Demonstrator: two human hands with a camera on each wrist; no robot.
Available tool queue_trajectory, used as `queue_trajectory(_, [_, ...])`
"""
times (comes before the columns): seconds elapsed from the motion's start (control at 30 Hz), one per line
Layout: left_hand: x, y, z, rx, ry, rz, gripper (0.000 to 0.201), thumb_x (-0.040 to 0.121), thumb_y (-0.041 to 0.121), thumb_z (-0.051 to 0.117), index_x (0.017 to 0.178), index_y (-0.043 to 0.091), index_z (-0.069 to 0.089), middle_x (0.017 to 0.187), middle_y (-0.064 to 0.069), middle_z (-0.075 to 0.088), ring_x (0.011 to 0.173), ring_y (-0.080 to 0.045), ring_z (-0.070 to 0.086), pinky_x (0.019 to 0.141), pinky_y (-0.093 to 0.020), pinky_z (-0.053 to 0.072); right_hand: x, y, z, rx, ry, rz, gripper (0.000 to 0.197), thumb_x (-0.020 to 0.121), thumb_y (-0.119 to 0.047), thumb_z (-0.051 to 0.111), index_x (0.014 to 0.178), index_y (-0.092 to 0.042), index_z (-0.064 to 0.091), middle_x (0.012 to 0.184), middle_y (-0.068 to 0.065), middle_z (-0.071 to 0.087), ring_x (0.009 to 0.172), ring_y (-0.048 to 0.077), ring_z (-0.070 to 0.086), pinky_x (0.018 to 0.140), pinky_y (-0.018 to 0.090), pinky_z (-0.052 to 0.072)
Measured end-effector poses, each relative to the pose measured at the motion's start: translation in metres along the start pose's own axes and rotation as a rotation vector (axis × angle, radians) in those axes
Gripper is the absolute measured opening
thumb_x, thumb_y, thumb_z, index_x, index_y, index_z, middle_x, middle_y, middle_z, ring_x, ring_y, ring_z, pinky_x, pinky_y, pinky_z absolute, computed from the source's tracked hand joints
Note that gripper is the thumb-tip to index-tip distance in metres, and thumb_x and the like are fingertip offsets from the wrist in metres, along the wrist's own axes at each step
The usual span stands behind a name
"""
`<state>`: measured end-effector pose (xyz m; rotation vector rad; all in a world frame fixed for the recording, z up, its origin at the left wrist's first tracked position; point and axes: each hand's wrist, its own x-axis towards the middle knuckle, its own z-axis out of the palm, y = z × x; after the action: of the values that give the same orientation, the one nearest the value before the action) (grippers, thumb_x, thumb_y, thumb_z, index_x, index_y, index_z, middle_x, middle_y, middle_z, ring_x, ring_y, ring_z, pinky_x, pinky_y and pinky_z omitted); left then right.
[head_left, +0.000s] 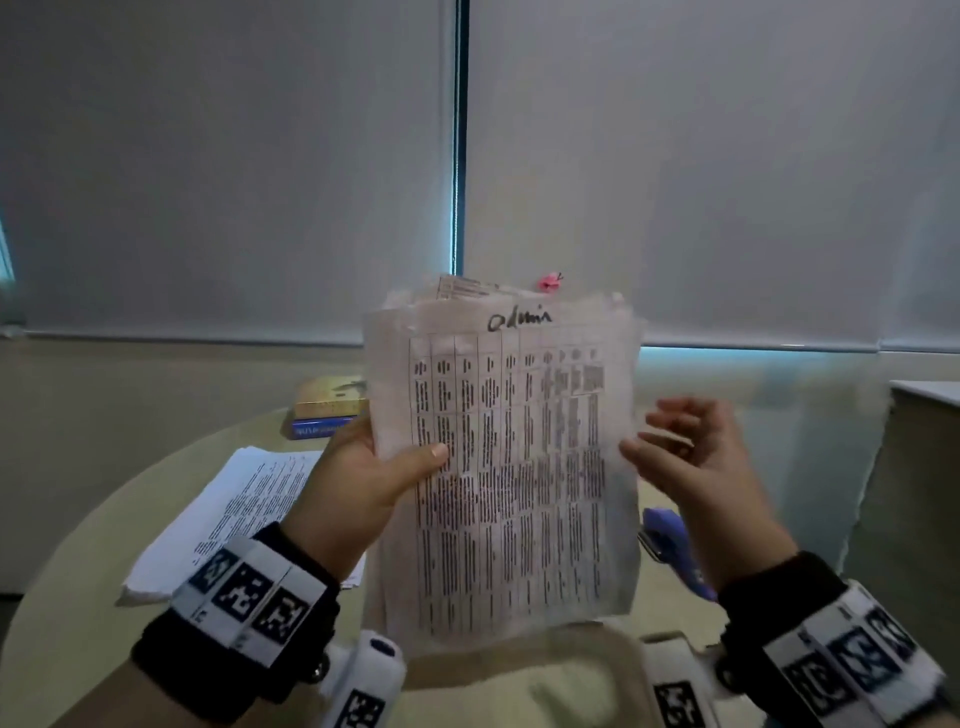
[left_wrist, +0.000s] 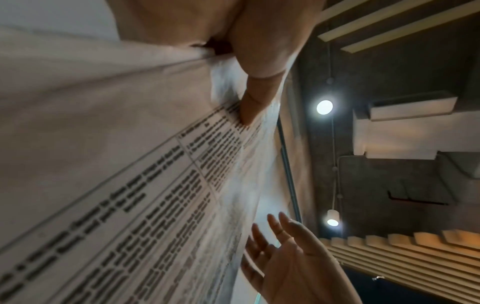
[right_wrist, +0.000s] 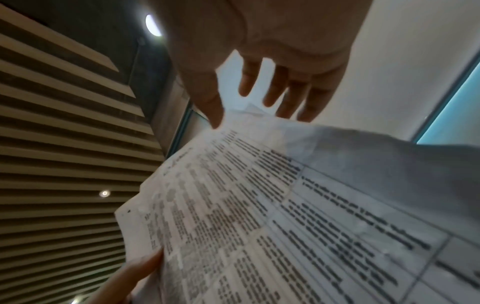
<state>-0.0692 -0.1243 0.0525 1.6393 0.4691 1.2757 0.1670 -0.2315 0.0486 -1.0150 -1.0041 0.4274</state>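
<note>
Above the round table, upright before the drawn blinds, a sheaf of printed sheets stands in the person's left hand, which pinches its left edge with the thumb pressed across the front page. At the right edge the right hand hovers, fingers loosely spread, thumb tip just beside the paper, holding nothing. Down on the table lie a pile of papers, two stacked books and a blue tool.

The printed table on the stack of papers is blurred past reading; the purple object is half hidden — by the right hand.
</note>
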Motion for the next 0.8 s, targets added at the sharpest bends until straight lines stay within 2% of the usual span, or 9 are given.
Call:
queue_trajectory(0.07, [0.004,0.005,-0.004,-0.034,-0.049,0.022,0.04,0.065,0.016,0.074,0.104,0.012,0.069,0.103,-0.007,0.074,0.099,-0.027,0.07,0.088,-0.043,0.054,0.003,-0.002,-0.001,0.008,-0.024,0.023,0.084,0.051,-0.03,0.088,0.123,-0.022,0.046,0.122,0.004,0.059,0.108,0.019,0.06,0.084,0.032,0.053])
queue_trajectory(0.13, [0.006,0.008,-0.009,-0.068,-0.1,0.012,0.052,0.059,0.024,0.075,0.108,0.009,0.068,0.106,-0.01,0.073,0.1,-0.029,0.069,0.09,-0.046,0.051,0.002,-0.006,0.001,0.148,-0.187,0.08,0.082,0.059,-0.022,0.084,0.13,-0.014,0.044,0.121,0.011,0.063,0.109,0.03,0.062,0.082,0.039,0.055])
queue_trajectory(0.2, [0.006,0.008,-0.009,-0.063,-0.134,0.002,0.055,0.057,0.025,0.075,0.109,0.009,0.067,0.106,-0.01,0.073,0.101,-0.029,0.069,0.091,-0.046,0.052,0.0,-0.009,0.003,0.246,-0.282,0.147,0.063,0.068,-0.008,0.076,0.125,-0.004,0.05,0.116,0.02,0.065,0.103,0.035,0.065,0.081,0.044,0.055])
queue_trajectory(0.27, [0.006,0.008,-0.009,-0.034,-0.136,0.019,0.05,0.062,0.018,0.076,0.109,0.007,0.066,0.104,-0.009,0.074,0.099,-0.029,0.069,0.089,-0.044,0.055,-0.002,-0.013,0.002,0.307,-0.247,0.175,0.044,0.071,0.0,0.068,0.114,0.004,0.059,0.111,0.027,0.065,0.094,0.035,0.068,0.076,0.042,0.057])
queue_trajectory(0.4, [0.009,0.02,-0.011,0.031,-0.075,0.123,0.053,0.068,0.016,0.074,0.118,0.005,0.059,0.105,-0.009,0.073,0.097,-0.027,0.07,0.082,-0.041,0.058,-0.007,-0.023,-0.001,0.195,-0.159,0.109,0.025,0.074,-0.008,0.061,0.097,0.002,0.066,0.095,0.022,0.071,0.081,0.031,0.071,0.066,0.037,0.058])
queue_trajectory(0.47, [0.011,0.026,-0.013,0.067,-0.077,0.167,0.063,0.066,0.023,0.078,0.124,0.011,0.056,0.109,-0.005,0.072,0.099,-0.025,0.07,0.084,-0.044,0.056,-0.013,-0.028,0.001,0.135,-0.154,0.067,0.027,0.072,-0.009,0.061,0.097,0.0,0.064,0.09,0.016,0.073,0.08,0.027,0.072,0.063,0.032,0.058])
queue_trajectory(0.57, [0.009,0.029,-0.008,0.018,-0.116,0.137,0.073,0.065,0.005,0.082,0.123,0.032,0.047,0.092,0.007,0.072,0.087,-0.016,0.071,0.075,-0.033,0.059,-0.019,-0.029,0.003,0.062,-0.184,0.039,0.037,0.068,-0.009,0.066,0.103,-0.001,0.063,0.092,0.014,0.074,0.084,0.027,0.072,0.065,0.03,0.058])
queue_trajectory(0.7, [0.004,0.032,0.004,-0.03,-0.165,0.149,0.083,0.066,0.004,0.074,0.129,0.042,0.035,0.103,-0.007,0.067,0.091,-0.021,0.071,0.076,-0.033,0.058,-0.023,-0.035,0.008,0.039,-0.166,-0.007,0.045,0.067,-0.01,0.067,0.111,-0.002,0.059,0.095,0.013,0.073,0.087,0.026,0.071,0.064,0.027,0.057])
queue_trajectory(0.8, [0.008,0.037,0.006,0.015,-0.198,0.246,0.089,0.069,0.004,0.075,0.129,0.053,0.031,0.101,0.003,0.065,0.091,-0.018,0.069,0.073,-0.031,0.058,-0.024,-0.046,0.013,0.043,-0.07,-0.184,0.054,0.067,-0.007,0.067,0.116,-0.019,0.048,0.094,0.008,0.066,0.078,0.012,0.07,0.063,0.02,0.055])
